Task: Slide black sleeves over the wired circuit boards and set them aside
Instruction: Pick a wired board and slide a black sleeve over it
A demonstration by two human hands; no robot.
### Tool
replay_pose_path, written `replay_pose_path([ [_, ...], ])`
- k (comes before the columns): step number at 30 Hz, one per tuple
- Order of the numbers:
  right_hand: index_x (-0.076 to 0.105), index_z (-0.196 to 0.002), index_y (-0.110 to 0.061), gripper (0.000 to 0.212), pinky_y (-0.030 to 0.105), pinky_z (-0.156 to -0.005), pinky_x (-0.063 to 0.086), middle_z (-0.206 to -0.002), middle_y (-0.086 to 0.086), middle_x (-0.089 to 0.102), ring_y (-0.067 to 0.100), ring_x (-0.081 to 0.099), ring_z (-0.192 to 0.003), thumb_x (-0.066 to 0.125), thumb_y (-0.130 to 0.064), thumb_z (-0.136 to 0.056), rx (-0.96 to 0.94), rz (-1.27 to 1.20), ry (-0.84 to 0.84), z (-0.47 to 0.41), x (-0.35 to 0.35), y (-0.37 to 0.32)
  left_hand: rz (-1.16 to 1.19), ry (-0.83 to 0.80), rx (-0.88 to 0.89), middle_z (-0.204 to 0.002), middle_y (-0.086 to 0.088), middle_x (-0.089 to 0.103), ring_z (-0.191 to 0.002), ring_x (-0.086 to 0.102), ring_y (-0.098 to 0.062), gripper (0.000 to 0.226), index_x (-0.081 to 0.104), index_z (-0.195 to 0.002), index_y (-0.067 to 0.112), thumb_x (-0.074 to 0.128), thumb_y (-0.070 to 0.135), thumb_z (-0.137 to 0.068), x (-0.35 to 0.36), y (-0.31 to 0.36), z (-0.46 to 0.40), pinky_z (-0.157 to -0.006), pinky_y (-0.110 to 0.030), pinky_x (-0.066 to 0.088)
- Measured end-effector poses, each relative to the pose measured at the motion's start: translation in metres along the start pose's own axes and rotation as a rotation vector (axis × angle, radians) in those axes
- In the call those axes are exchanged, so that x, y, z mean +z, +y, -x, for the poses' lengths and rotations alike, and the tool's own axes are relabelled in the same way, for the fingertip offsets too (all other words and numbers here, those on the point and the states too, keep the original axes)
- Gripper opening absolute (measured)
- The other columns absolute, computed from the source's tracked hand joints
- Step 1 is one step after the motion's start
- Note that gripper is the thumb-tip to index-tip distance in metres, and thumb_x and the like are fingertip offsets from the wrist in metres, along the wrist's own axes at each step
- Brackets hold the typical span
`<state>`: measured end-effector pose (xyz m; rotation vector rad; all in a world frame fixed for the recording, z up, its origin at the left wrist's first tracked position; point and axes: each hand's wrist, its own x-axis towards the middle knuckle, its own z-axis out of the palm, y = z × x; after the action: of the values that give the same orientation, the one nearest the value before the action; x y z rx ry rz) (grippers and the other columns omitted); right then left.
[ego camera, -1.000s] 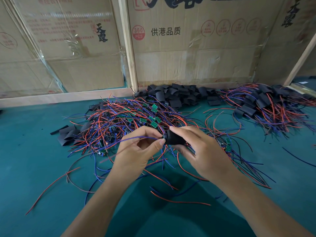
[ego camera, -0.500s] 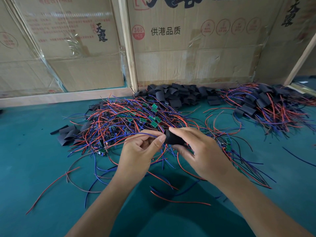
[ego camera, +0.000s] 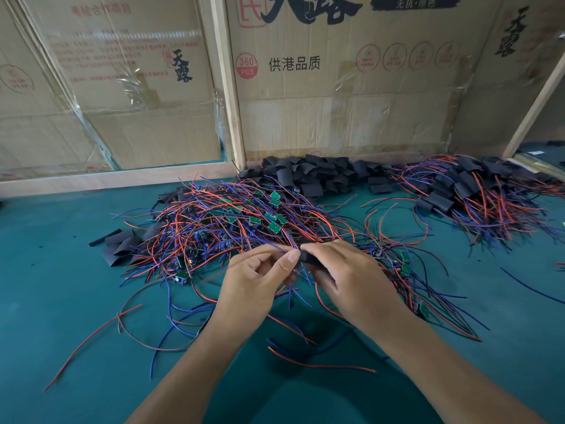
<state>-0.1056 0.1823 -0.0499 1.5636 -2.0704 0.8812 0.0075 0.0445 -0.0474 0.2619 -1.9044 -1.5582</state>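
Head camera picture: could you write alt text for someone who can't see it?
A person's left hand pinches thin wires while the right hand grips a black sleeve over a green table. Behind lie a tangle of red and blue wired circuit boards, a heap of empty black sleeves and a sleeved pile at right.

Two hands, left (ego camera: 256, 281) and right (ego camera: 351, 280); one black sleeve (ego camera: 308, 260) between them; three heaps: bare wired boards (ego camera: 232, 221), loose sleeves (ego camera: 308, 174), sleeved boards (ego camera: 477, 191), pieces too many to count; two printed cardboard cartons (ego camera: 351, 87).
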Motion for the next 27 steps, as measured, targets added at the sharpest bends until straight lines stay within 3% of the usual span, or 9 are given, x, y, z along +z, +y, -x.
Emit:
replay_pose_path([
  [3,0.068,-0.115,-0.006,0.023,0.043,-0.074,0.055,-0.098,0.005,0.071,0.03,0.066,-0.091,0.067,-0.01,-0.092,0.046,-0.003,0.004,-0.003,-0.011,0.003,-0.127,0.002,-0.007,-0.072,0.009,0.065,-0.063,0.056,-0.006,0.018,0.071,-0.083,0.022,0.063,0.031,-0.096,-0.004,-0.004,-0.001,-0.063,-0.018,0.046],
  [5,0.067,-0.12,-0.003,0.029,0.043,-0.073,0.057,-0.097,0.01,0.072,0.033,0.067,-0.088,0.068,-0.009,-0.092,0.092,0.033,0.033,-0.005,-0.021,0.01,-0.446,-0.021,0.048,-0.075,0.016,0.063,-0.067,0.054,-0.001,0.014,0.067,-0.086,0.027,0.062,0.033,-0.097,-0.011,-0.01,-0.001,-0.065,-0.018,0.043],
  [8,0.057,-0.135,0.002,0.042,0.041,-0.071,0.054,-0.097,0.016,0.07,0.035,0.066,-0.086,0.064,-0.005,-0.094,0.156,0.129,0.036,-0.013,-0.041,0.027,-0.754,-0.119,0.141,-0.087,0.01,0.06,-0.077,0.054,-0.01,0.016,0.067,-0.097,0.021,0.058,0.034,-0.098,-0.014,-0.013,0.001,-0.073,-0.032,0.047],
  [13,0.038,-0.149,0.0,0.049,0.045,-0.075,0.049,-0.108,0.021,0.064,0.038,0.058,-0.101,0.048,-0.009,-0.102,0.293,0.451,-0.076,-0.045,-0.078,0.106,-0.864,-0.086,0.22,-0.086,0.01,0.06,-0.074,0.056,-0.013,0.018,0.067,-0.095,0.021,0.057,0.035,-0.099,-0.016,-0.01,0.0,-0.067,-0.037,0.05],
  [19,0.041,-0.142,0.007,0.049,0.049,-0.069,0.052,-0.099,0.029,0.061,0.044,0.056,-0.096,0.052,0.003,-0.094,0.449,0.759,-0.048,-0.067,-0.13,0.203,-0.932,-0.039,0.269,-0.08,0.008,0.062,-0.067,0.058,-0.016,0.019,0.068,-0.087,0.019,0.06,0.032,-0.098,-0.016,-0.008,-0.002,-0.057,-0.038,0.051],
  [21,0.033,-0.147,0.003,0.053,0.05,-0.079,0.053,-0.111,0.029,0.06,0.044,0.055,-0.105,0.051,-0.008,-0.099,0.505,0.798,-0.123,-0.07,-0.136,0.218,-0.946,-0.017,0.272,-0.078,0.009,0.061,-0.066,0.058,-0.015,0.018,0.067,-0.084,0.02,0.061,0.03,-0.097,-0.018,-0.009,-0.002,-0.055,-0.038,0.05],
  [24,0.019,-0.152,-0.008,0.064,0.054,-0.104,0.038,-0.141,0.022,0.047,0.042,0.048,-0.126,0.045,-0.041,-0.103,0.755,0.82,-0.348,-0.066,-0.136,0.22,-0.964,-0.004,0.282,-0.074,0.009,0.061,-0.061,0.056,-0.014,0.018,0.066,-0.079,0.02,0.065,0.026,-0.096,-0.02,-0.012,-0.002,-0.051,-0.036,0.049],
  [25,0.023,-0.15,-0.009,0.062,0.054,-0.105,0.038,-0.143,0.021,0.046,0.041,0.048,-0.127,0.045,-0.042,-0.102,0.803,0.764,-0.313,-0.067,-0.137,0.219,-0.97,-0.003,0.288,-0.073,0.009,0.06,-0.06,0.056,-0.014,0.019,0.065,-0.079,0.02,0.065,0.026,-0.096,-0.021,-0.013,-0.003,-0.05,-0.036,0.049],
  [27,0.036,-0.146,-0.01,0.055,0.049,-0.101,0.043,-0.14,0.019,0.052,0.039,0.053,-0.124,0.051,-0.037,-0.101,0.768,0.548,-0.079,-0.069,-0.152,0.206,-0.972,-0.003,0.297,-0.071,0.01,0.06,-0.059,0.055,-0.013,0.022,0.065,-0.078,0.021,0.058,0.031,-0.097,-0.022,-0.016,-0.003,-0.049,-0.036,0.049],
])
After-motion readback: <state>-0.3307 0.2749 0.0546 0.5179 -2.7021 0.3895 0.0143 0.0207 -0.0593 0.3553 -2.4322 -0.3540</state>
